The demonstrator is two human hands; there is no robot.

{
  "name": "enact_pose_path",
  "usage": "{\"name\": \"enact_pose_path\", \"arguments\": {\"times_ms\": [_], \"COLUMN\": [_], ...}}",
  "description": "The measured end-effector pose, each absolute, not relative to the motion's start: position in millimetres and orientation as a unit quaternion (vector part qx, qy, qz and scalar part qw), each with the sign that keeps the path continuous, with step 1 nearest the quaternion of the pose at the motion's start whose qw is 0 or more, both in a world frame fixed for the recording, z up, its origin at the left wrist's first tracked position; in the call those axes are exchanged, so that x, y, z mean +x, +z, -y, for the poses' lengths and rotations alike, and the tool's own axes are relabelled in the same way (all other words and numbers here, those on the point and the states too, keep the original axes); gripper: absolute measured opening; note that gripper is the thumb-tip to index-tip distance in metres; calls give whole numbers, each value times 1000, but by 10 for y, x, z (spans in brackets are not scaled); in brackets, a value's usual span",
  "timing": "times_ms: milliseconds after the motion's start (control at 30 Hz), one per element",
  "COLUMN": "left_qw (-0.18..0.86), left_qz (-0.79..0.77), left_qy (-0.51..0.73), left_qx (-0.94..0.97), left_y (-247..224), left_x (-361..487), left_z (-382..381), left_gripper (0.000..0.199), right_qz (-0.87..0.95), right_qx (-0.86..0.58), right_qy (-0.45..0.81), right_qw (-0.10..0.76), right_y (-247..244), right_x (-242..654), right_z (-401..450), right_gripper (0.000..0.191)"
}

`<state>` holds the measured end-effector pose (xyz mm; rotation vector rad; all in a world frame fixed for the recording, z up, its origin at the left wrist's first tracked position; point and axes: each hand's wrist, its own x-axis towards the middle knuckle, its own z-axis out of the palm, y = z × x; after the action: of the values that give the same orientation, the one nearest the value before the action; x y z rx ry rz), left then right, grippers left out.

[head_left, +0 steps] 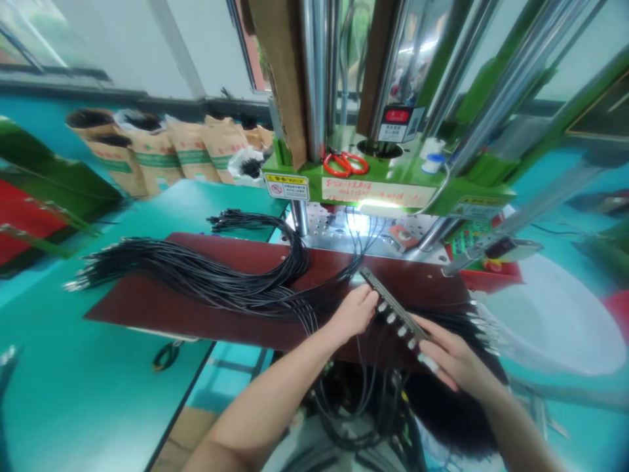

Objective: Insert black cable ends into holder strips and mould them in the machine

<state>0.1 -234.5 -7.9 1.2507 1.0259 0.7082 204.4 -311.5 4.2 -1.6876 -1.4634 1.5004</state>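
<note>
"Where's the metal bar [394,306]?"
"Right of centre, slanting over the brown board [142,305], near its front edge; the green press [315,174] stands beyond."
"And the hands?"
"Left hand [354,312] pinched on its upper end, right hand [456,362] clamped on the lower. Small pale connectors [401,331] line it; smooth black cables [236,282] curve leftward."

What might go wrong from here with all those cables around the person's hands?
The black cables lie in a dense, overlapping bundle on the dark red board, so one could snag on another. The long metal bar, held at a slant between the left hand and right hand, might tug the cables looping below it.
</note>
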Motion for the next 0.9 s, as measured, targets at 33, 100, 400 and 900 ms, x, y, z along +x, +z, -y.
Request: {"name": "enact_pose_path", "arguments": {"times_ms": [33, 100, 400, 900], "left_qw": [611, 534, 316, 279], "left_qz": [-450, -446, -442, -594], "left_qy": [290, 271, 302, 217], "left_qx": [582, 666, 783, 722], "left_y": [-61, 1, 259, -66], "left_x": [-27, -96, -281, -336], "left_z": [2354, 2379, 2112, 1583], "left_gripper": [21, 22, 16, 37], "right_qz": [531, 543, 664, 737], "right_qx": [-609, -602, -548, -582], "right_qy": [553, 560, 508, 234], "right_qw": [206, 170, -27, 253], "right_y": [72, 161, 534, 370], "right_x": [2124, 2313, 2527, 2005], "right_z": [3092, 3019, 2120, 921], "right_gripper": [57, 55, 42, 26]}}
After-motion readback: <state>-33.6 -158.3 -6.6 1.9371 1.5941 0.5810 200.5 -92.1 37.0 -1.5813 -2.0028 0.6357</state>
